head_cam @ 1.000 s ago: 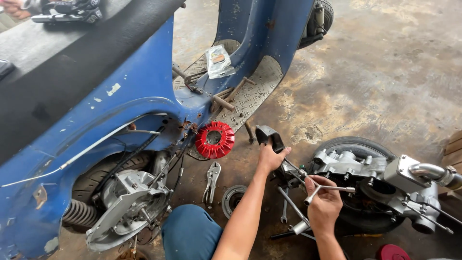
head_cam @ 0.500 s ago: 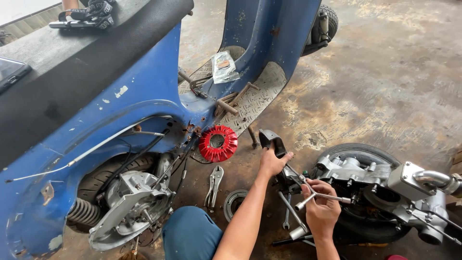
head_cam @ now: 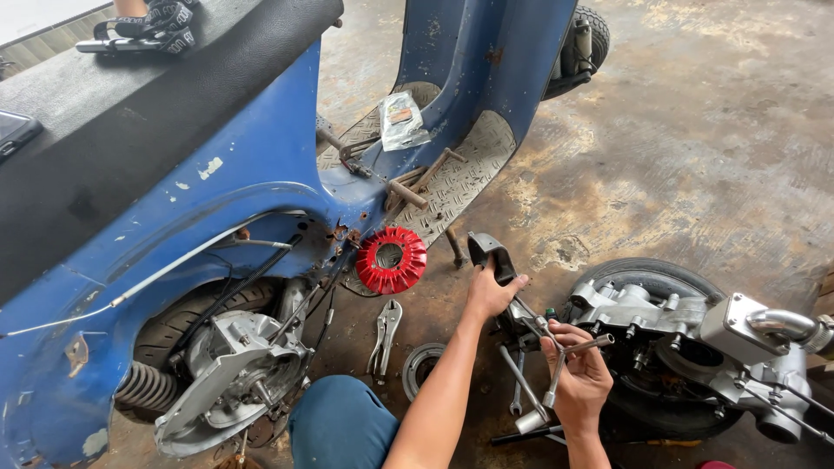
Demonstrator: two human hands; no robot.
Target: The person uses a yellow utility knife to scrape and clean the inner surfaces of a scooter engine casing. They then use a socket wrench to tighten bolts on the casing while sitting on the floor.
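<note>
Steel cross wrench (head_cam: 556,369) gripped in right hand (head_cam: 578,382)

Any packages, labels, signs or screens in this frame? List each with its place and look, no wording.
Plastic packet: lies on the blue scooter's floorboard, small, flat, clear with a pale printed insert.
Phone: at the left edge on the black seat, dark screen, only partly in view.
Paint chips: pale patches on the blue side panel, not labels as far as one can tell.
No signs are visible.

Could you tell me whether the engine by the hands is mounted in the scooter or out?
Out: the engine lies on the concrete floor, beside the blue scooter.
</note>
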